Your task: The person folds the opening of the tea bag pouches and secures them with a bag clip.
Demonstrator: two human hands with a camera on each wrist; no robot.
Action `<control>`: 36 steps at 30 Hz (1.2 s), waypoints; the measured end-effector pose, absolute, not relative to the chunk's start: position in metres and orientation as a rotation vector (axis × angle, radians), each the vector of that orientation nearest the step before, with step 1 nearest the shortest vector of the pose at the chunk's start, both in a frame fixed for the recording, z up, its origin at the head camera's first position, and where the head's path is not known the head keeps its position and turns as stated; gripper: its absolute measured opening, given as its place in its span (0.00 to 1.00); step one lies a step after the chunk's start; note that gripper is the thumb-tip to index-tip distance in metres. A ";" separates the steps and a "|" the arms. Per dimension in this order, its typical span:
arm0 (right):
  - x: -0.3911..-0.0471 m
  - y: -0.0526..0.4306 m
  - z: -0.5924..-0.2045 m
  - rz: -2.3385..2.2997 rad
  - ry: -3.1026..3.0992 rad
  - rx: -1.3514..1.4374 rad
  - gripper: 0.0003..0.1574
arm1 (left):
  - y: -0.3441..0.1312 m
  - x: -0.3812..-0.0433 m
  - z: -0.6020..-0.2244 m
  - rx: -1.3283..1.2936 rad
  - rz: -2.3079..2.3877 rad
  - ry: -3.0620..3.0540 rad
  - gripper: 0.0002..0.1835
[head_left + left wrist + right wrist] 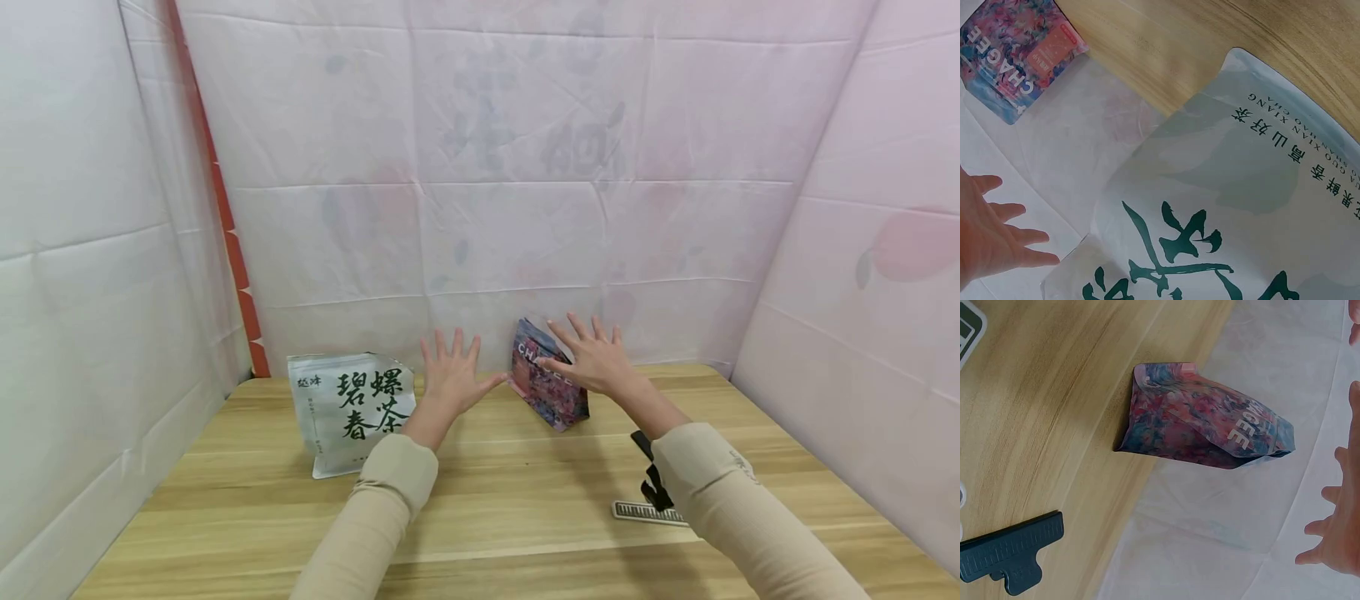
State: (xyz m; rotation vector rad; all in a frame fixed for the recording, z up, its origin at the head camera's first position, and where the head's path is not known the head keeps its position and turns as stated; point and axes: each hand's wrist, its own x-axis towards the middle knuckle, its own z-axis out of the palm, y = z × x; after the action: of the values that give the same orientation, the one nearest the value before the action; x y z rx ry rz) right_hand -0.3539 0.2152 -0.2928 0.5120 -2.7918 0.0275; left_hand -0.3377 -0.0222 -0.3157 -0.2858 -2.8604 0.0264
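My left hand (452,382) is held up with its fingers spread and straight, just right of a pale tea bag (358,425) with large dark green Chinese characters. That bag stands upright and fills much of the left wrist view. Over by the colourful floral CHAGEE pouch (546,390), my right hand (598,362) is spread wide too and holds nothing. The hand partly covers the pouch in the head view; in the right wrist view the pouch (1185,419) stands apart from the fingers. Whether either hand touches a bag cannot be told from the head view alone.
Near my right forearm lie a black wide-jawed clip (1016,550) and a white-edged flat strip (647,512) with dark bars, both partly hidden by the sleeve. White printed sheets (510,233) hang behind and on both sides of the wooden table (480,517).
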 end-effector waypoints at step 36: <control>-0.339 0.200 -0.298 -0.003 -2.774 0.570 0.48 | -0.029 -0.320 -0.310 -0.396 -0.065 -2.755 0.45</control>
State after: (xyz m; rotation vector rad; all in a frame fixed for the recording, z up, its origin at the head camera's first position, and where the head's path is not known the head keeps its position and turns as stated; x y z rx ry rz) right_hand -0.3390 0.2003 -0.2976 0.5699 -2.7736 -0.0030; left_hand -0.3199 -0.0294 -0.3099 -0.3957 -2.7547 -0.0646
